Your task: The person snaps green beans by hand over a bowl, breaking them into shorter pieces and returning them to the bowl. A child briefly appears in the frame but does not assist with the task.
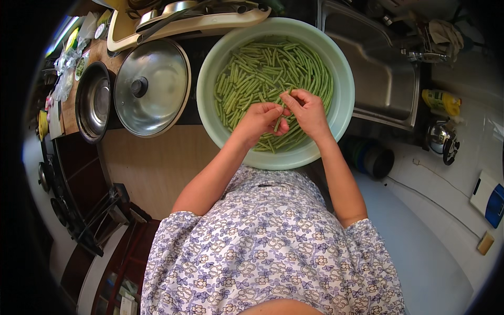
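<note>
A wide pale-green plastic basin (pixel 212 122) stands right in front of me. Cut green beans (pixel 252 75) fill its left and middle, while long uncut ones (pixel 321 75) curve along the right side. Over the beans, my left hand (pixel 262 120) pinches a green bean (pixel 278 122) between thumb and fingers. My right hand (pixel 305 108) grips the upper part of that same bean, close beside the left fingertips. The fingers hide part of the bean, so whether it is whole or snapped cannot be seen.
Right of the basin is a stainless steel sink (pixel 382 94) with a faucet (pixel 427 57). To the left lie a glass pot lid (pixel 157 98) and a metal bowl (pixel 94 102). A cream tray (pixel 197 25) holding utensils touches the basin's far rim. A yellow bottle (pixel 441 102) and kettle (pixel 441 134) stand far right.
</note>
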Tool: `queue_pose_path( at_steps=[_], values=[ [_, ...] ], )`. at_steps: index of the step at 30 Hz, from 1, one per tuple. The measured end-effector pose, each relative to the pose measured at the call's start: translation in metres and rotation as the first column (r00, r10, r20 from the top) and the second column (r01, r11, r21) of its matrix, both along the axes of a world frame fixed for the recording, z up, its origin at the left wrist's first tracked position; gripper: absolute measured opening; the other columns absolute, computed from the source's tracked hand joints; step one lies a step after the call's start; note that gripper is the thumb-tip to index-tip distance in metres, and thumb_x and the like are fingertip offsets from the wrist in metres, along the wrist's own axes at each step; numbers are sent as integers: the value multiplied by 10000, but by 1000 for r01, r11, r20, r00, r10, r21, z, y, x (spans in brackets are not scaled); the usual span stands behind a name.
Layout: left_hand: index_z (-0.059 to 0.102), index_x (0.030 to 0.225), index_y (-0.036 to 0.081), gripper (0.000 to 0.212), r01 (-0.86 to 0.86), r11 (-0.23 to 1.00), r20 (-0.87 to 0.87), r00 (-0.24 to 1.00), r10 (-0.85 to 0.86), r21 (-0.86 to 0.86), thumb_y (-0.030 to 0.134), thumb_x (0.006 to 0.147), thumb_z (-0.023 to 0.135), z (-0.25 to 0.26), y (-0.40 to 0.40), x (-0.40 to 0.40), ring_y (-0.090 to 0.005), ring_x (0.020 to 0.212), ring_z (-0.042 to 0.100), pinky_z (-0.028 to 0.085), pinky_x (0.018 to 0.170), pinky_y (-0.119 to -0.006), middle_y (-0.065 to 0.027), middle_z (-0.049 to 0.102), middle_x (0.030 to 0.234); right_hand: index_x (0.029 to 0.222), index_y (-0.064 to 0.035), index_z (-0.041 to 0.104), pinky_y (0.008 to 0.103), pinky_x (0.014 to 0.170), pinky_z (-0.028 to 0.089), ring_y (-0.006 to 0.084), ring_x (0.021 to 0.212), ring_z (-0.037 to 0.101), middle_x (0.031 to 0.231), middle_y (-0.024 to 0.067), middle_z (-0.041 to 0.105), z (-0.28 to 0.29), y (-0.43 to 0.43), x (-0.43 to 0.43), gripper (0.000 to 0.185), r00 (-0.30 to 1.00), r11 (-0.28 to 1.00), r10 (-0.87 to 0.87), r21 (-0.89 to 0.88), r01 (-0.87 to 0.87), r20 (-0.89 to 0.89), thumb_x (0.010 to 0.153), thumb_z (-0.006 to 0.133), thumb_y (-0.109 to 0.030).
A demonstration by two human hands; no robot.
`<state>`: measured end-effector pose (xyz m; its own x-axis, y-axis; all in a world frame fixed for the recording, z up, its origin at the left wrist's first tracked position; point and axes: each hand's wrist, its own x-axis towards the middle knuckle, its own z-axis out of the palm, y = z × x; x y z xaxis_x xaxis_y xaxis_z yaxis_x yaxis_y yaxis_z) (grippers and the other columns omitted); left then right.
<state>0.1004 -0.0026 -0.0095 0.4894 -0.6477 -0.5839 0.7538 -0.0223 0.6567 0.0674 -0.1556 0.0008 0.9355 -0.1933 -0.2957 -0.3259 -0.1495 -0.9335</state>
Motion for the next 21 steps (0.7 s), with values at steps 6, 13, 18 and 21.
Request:
queue_pose_path(
  at_steps=[6,13,18,21],
  values=[
    [573,818,-8,194,12,996,108,994,-22,89,150,857,468,-11,3,0,-119,476,505,397,450,-231,-62,554,591,828,3,606,288,568,460,195,636,584,746,97,576,7,9,-4,132,941,920,181,-388,-59,285,765,644,-107],
    [592,865,18,191,-193,956,198,969,149,221,160,867,465,-9,12,8,-105,663,566,452,580,-241,-41,593,722,878,-33,621,361,619,473,259,729,600,828,90,595,31,15,-1,202,993,901,115,-424,-91,30,783,627,-211],
    [586,1029,-4,236,-405,882,947,297,-122,240,125,836,547,-10,31,26,-188,815,558,453,729,-286,-87,589,1006,839,-18,640,423,630,463,343,684,585,747,147,605,16,-40,-20,257,965,731,229,-632,-256,-126,808,574,-264],
    [604,988,4,192,-300,913,825,562,-65,276,99,829,553,9,34,23,-154,760,544,443,680,-269,-74,601,942,692,2,636,433,609,461,370,630,568,636,184,584,10,-41,-36,321,816,733,322,-420,-536,-480,789,583,-299]
  ],
)
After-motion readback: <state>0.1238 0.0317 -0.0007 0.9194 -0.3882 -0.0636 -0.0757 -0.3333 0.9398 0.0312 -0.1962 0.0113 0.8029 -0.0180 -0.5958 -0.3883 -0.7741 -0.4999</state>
